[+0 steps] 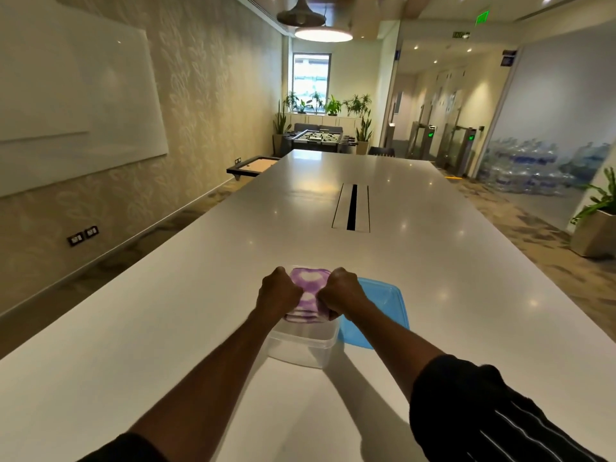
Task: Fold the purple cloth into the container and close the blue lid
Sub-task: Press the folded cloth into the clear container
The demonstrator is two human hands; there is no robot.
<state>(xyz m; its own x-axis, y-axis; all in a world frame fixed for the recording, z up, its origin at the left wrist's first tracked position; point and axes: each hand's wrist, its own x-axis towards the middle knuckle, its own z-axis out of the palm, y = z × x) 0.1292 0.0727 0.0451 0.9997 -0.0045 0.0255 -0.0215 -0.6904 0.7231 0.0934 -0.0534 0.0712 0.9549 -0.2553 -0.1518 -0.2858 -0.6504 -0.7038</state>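
A purple and white folded cloth sits bunched at the top of a clear plastic container on the long white table. My left hand grips the cloth's left side. My right hand grips its right side. Both fists are closed on the fabric, above the container's opening. A blue lid lies flat on the table, touching the container's right side, partly hidden by my right wrist.
A cable slot runs along the table's middle, farther away. The table's left edge drops to carpet beside a wall with a whiteboard. A potted plant stands on the floor at the right.
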